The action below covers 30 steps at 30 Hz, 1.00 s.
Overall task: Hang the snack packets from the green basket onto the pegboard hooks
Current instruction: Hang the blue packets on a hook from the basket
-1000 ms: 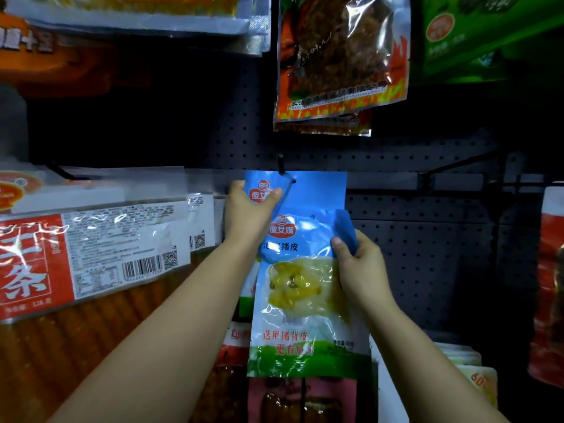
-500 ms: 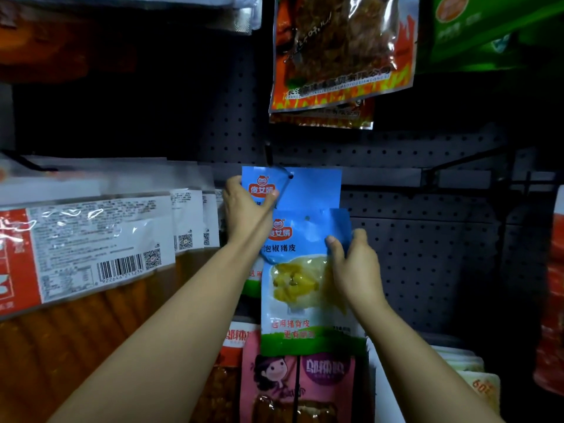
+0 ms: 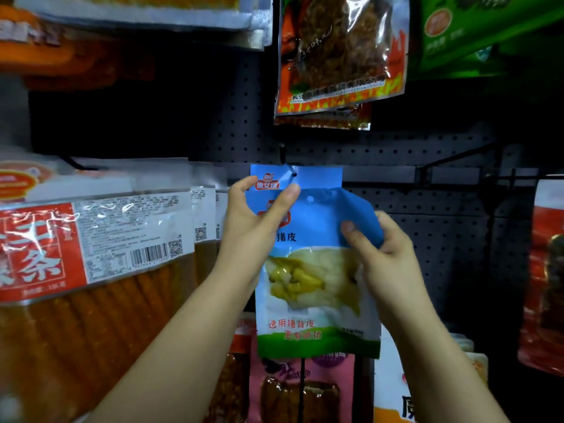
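Hanging step under way. Right hand [image 3: 387,257] pinches the front blue packet [image 3: 317,270] just below the hook [image 3: 293,173]. Left hand [image 3: 253,215] grips the hung packet [image 3: 317,176] behind. Next, likely: lift the front packet's hole [image 3: 310,198] onto the hook tip.

Dark pegboard [image 3: 427,209] carries hanging snack packets [image 3: 338,53] on hooks [image 3: 282,154].

Retail shop, snack aisle. Dark perforated pegboard [image 3: 427,209] wall fitted with metal hooks [image 3: 451,158]. Printed snack packets hang in rows: flame-print packet [image 3: 338,56], green packets [image 3: 488,32], red-label packets [image 3: 91,245] with barcode [image 3: 149,253] and QR code, blue packet [image 3: 314,270]. More stock stacked below.
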Tool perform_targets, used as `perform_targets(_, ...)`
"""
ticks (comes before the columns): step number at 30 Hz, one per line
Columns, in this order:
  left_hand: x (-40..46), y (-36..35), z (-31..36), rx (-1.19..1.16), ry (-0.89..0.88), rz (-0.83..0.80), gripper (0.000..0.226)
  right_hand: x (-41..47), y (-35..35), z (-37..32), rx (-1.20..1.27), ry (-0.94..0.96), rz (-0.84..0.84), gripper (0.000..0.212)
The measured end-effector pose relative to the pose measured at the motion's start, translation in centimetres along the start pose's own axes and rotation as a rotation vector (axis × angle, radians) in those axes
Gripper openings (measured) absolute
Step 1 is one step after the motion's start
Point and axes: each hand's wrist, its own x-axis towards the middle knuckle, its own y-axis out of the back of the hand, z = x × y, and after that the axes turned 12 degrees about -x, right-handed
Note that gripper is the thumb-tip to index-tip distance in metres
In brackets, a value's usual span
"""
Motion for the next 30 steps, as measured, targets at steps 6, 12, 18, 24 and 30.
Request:
perform_targets(6,-2.4,1.0,2.6,-0.032,-0.045,-0.044,0.011,-2.2,0.8,-2.7,0.079,0.059,-0.008,0.006)
perform_targets(12,-4.5,1.4,5.3,0.035,-0.230,0.008,0.012,-3.5,0.5,-7.3,0.152,0.134,0.017,0.016)
perform_targets(18,-4.6,1.6,8.6,0.031,-0.339,-0.005,0.012,-3.3,-0.1,-9.7,0.203,0.082,-0.021,0.023)
perform_targets(24,-3.5,1.3,9.6,0.008,-0.354,0.006,0.013,-2.1,-0.4,-11.1,0.206,0.038,-0.014,0.020)
perform_targets(30,-2.5,1.3,9.8,0.010,-0.337,0.021,0.013,-1.1,-0.6,-11.5,0.214,-0.029,-0.039,0.021)
